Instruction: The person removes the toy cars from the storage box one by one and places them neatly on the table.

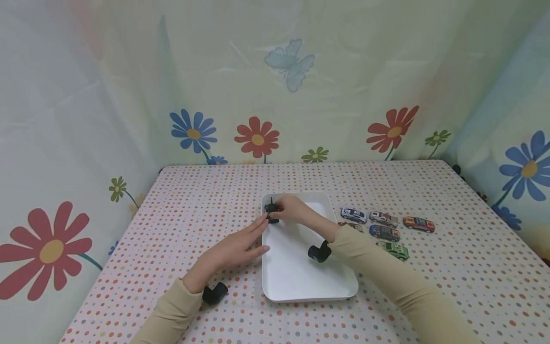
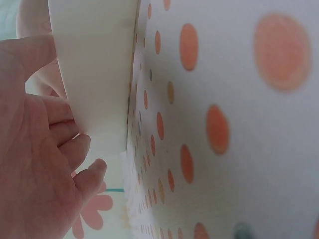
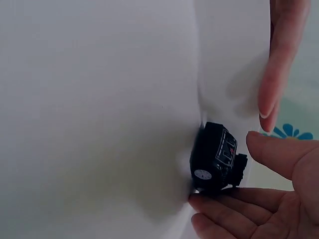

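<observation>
Right hand (image 1: 294,209) pinches a small black toy car (image 1: 271,212) w/ thumb and fingertips at the far-left corner of a white tray (image 1: 301,282) on the polka-dot tabletop (image 1: 451,267); left hand (image 1: 238,246), fingers straight and relaxed, rests along the tray's left rim. Wrist view shows a white round mark and tiny red detail on the car, no legible lettering. Five more toy cars (image 1: 384,227) sit right of the tray, markings too small to read.

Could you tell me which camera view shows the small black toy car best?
The right wrist view: the black toy car fills it close up, at the right hand fingertips on the white tray. The head view shows it tiny; the left wrist view misses it.
</observation>
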Demonstrator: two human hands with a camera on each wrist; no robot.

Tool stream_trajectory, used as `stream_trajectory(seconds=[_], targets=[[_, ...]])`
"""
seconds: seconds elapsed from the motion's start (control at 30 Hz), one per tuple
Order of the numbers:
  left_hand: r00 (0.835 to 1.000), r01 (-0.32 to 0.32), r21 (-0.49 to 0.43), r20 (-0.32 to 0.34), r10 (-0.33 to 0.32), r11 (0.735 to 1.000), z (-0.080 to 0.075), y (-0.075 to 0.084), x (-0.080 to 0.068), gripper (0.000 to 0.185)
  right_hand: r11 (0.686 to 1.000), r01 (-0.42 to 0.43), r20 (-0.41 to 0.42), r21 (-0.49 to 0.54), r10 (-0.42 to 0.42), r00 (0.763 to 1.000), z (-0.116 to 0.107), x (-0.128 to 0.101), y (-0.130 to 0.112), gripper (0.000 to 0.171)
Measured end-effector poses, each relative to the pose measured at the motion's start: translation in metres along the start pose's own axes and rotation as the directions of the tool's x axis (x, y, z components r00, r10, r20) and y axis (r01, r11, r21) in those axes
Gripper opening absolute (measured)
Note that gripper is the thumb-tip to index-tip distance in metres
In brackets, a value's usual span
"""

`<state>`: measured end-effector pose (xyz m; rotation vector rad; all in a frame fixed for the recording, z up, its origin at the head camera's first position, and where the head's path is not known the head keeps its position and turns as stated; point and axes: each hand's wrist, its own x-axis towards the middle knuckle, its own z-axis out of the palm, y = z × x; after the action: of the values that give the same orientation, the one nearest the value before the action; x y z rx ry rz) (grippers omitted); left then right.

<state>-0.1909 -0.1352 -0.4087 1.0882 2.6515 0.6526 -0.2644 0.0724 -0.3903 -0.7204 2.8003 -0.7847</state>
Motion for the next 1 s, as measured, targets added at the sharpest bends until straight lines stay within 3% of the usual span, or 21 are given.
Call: stream_trajectory(seconds=[0.4,0.7,1.0], targets=[[1.000,-0.012,-0.001,-0.019,0.012,1.000,-0.001,-0.001,-0.001,0.073,0.972,-0.123,-0.162,-0.200,0.091,0.983,0.023,-0.001,-0.013,0.031],[1.000,0.001,0.003,-0.006,-0.001,1.000,0.000,0.001,0.000,0.073,0.986,-0.128,-0.154,-0.111,0.111,0.982,0.016,-0.008,-0.005,0.043],[1.000,0.013,-0.009,-0.011,-0.013,1.000,-0.001,0.001,-0.001,0.073,0.994,-0.075,-0.121,-0.074,0.065,0.991,0.005,-0.016,0.010,0.042]])
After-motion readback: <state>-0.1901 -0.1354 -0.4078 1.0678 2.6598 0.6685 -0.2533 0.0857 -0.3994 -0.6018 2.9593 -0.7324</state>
